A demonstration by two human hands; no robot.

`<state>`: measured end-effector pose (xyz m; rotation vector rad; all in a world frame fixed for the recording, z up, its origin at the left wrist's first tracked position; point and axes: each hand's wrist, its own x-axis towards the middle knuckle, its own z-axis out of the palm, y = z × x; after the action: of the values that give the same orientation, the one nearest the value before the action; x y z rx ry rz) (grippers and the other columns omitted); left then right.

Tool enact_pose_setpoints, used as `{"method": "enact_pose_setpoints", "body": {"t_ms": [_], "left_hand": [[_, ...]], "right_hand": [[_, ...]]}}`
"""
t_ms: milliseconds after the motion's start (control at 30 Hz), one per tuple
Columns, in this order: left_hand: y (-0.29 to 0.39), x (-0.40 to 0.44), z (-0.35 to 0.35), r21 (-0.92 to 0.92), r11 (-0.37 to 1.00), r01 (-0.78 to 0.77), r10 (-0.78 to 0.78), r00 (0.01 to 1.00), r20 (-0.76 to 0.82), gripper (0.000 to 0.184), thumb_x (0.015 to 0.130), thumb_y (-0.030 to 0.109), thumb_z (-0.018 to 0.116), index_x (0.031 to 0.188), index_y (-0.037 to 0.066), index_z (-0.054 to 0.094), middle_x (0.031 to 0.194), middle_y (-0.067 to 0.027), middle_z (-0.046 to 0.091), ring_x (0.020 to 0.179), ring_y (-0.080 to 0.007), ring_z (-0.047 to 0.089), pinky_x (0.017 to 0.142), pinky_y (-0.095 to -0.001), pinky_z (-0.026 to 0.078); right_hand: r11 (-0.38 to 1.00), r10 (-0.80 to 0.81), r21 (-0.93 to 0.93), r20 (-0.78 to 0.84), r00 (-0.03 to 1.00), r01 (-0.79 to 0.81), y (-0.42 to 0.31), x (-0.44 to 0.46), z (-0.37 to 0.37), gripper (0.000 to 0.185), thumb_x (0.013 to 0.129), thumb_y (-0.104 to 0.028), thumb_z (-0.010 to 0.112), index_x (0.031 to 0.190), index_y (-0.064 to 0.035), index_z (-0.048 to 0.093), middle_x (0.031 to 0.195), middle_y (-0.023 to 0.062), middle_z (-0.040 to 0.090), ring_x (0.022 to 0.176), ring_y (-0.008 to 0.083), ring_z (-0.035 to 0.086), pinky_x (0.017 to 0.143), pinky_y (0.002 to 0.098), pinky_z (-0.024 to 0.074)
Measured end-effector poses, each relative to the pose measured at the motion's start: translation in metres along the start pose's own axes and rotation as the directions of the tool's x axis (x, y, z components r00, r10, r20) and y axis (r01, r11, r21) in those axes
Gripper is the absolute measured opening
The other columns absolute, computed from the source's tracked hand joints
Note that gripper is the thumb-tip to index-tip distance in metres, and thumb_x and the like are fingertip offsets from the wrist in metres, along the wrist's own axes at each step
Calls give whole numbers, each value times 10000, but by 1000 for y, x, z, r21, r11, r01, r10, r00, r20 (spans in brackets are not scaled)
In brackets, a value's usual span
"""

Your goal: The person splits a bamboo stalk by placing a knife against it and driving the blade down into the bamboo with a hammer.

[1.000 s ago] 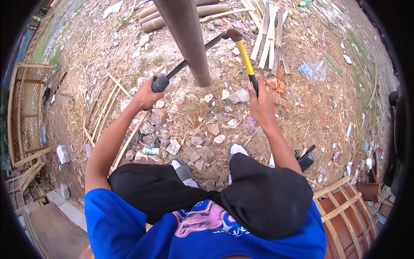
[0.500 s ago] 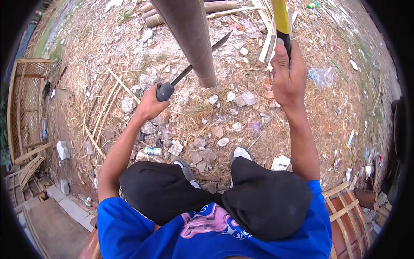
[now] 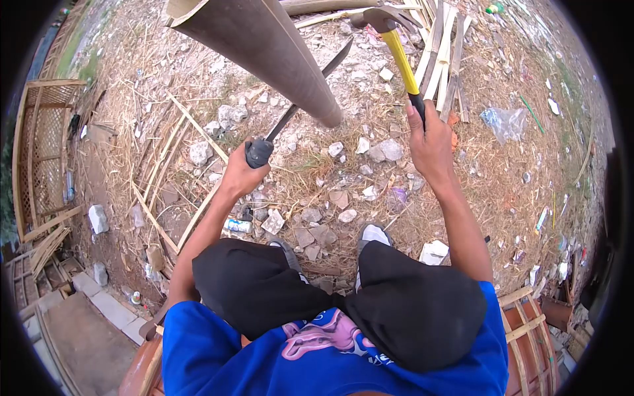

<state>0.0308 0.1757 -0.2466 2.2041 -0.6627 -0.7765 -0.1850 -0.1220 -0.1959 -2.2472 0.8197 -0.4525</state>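
Observation:
My left hand (image 3: pixel 243 171) is closed round the dark grip of a machete (image 3: pixel 282 123). The blade shows on both sides of a thick brown bamboo pole (image 3: pixel 264 49); its middle is hidden by the pole, so I cannot tell whether it sits in it or behind it. The pole leans up toward me and to the left, its hollow top end at the upper edge. My right hand (image 3: pixel 432 142) grips the black lower handle of a hammer (image 3: pixel 401 58) with a yellow shaft. Its metal head is right of the blade tip, apart from the pole.
Split strips (image 3: pixel 444 63) lie at the upper right beside another pole (image 3: pixel 323 8). Broken stones (image 3: pixel 384 150) and dry straw cover the ground before my shoes (image 3: pixel 375 235). A plastic bag (image 3: pixel 505 124) lies right, a lattice panel (image 3: pixel 47 155) stands left, and a can (image 3: pixel 238 226) lies near my left knee.
The bamboo pole has tilted, its top swinging left so the hollow end shows. My right hand has moved down and slightly left, bringing the hammer head into view. The machete stays across the pole.

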Motion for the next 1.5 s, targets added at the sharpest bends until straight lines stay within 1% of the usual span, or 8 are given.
{"method": "enact_pose_setpoints", "body": {"t_ms": [200,467,633,700,1067,1267,1433,1500], "left_hand": [[17,1,0,27,1000,3,-2,1000,-29,401,717,140,687,1079,0,589,851,-105,636,752,-206,588,737,-344,491],[19,2,1,82,996,-18,18,1000,1,453,715,155,684,1120,-16,575,849,-170,676,722,-264,642,729,-386,514],[35,1,2,105,993,-52,53,999,1,472,718,157,691,1148,-5,585,847,-173,680,736,-281,655,741,-380,520],[34,19,-7,138,988,-77,83,996,-41,463,720,154,691,1145,-1,589,857,-170,684,743,-282,659,743,-381,520],[36,-11,11,75,995,65,-65,998,2,373,713,136,710,1037,5,578,851,-78,620,735,-176,568,709,-332,483],[13,-9,20,116,993,-20,28,997,-72,413,713,158,701,1088,27,588,812,-145,670,713,-251,658,698,-388,516],[29,-13,12,59,997,56,-56,998,-11,439,705,173,708,1093,12,580,831,-152,664,730,-270,648,712,-389,512],[20,-7,11,19,1000,22,-22,1000,-13,435,703,177,709,1082,6,580,842,-150,661,739,-270,640,722,-388,509]], "right_hand": [[969,79,-245,198,977,-29,10,10,10,282,1035,-325,511,1023,-43,508,607,223,590,593,461,606,540,541,426],[804,-268,439,-335,903,401,-78,30,-64,397,1067,-416,452,902,-61,521,639,-59,418,527,29,395,473,209,302],[967,35,-254,113,993,-5,32,-8,17,369,1049,-384,486,1044,-24,573,622,136,545,555,251,545,556,422,434],[978,192,-100,98,977,-182,30,10,12,334,1046,-341,488,1028,-17,564,650,225,594,600,429,604,564,501,429],[991,69,-128,194,978,-45,20,4,16,321,1036,-344,500,988,-28,532,601,215,584,602,450,611,563,530,420],[961,-163,192,-192,968,200,-56,26,-66,429,1051,-437,483,964,-27,575,580,23,492,507,103,486,455,314,360],[860,-280,298,-405,871,414,-7,12,-15,411,1062,-396,468,816,-68,488,594,-20,449,500,69,426,443,253,345],[972,107,-228,230,967,-53,40,6,15,373,1042,-363,500,999,-1,580,629,147,557,576,241,552,568,439,412]]}}
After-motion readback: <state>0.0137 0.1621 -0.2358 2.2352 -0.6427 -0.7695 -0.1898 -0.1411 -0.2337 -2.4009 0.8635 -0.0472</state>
